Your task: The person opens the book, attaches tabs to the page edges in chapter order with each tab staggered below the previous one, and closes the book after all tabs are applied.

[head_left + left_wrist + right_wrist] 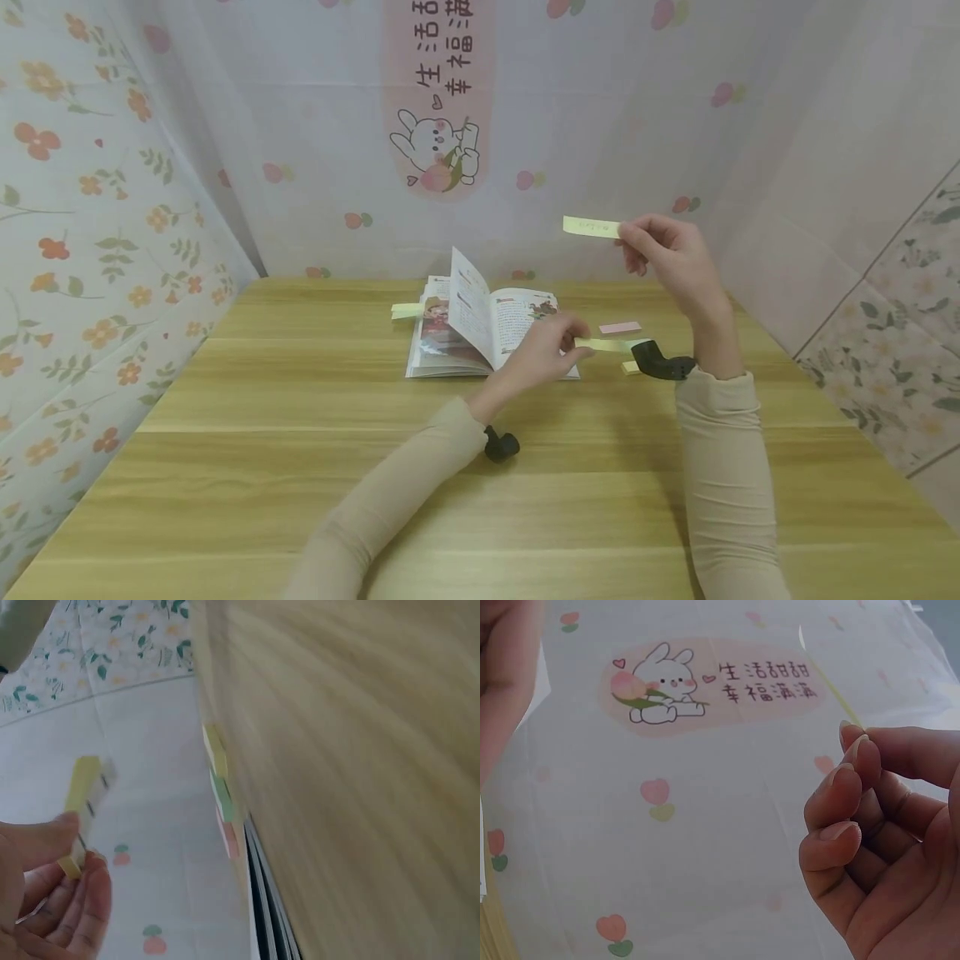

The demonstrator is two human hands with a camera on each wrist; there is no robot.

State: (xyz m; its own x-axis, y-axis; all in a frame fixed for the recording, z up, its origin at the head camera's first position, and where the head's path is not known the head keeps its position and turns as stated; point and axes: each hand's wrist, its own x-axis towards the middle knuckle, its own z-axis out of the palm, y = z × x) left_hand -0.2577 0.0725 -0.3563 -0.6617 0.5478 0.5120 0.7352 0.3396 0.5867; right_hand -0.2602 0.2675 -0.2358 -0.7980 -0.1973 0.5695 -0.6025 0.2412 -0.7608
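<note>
My right hand (671,254) is raised at the right, pinching the end of a single yellow sticky note strip (588,227) with faint writing. In the right wrist view that strip (841,694) appears nearly edge-on between thumb and fingers. Lower down, my left hand (543,343) pinches a yellow sticky note pad (600,343) by one end. The left wrist view shows the pad (84,787) is thick, with dark marks along its side. Behind the left hand lies an open book (513,321), one page (468,304) standing up.
Yellow sticky tabs (406,311) stick out from the book's left side. On the wooden table (600,500), right of the book, lie a pink pad (620,328), a yellow pad (630,367) and a green pad (222,795). A patterned curtain (315,150) hangs behind.
</note>
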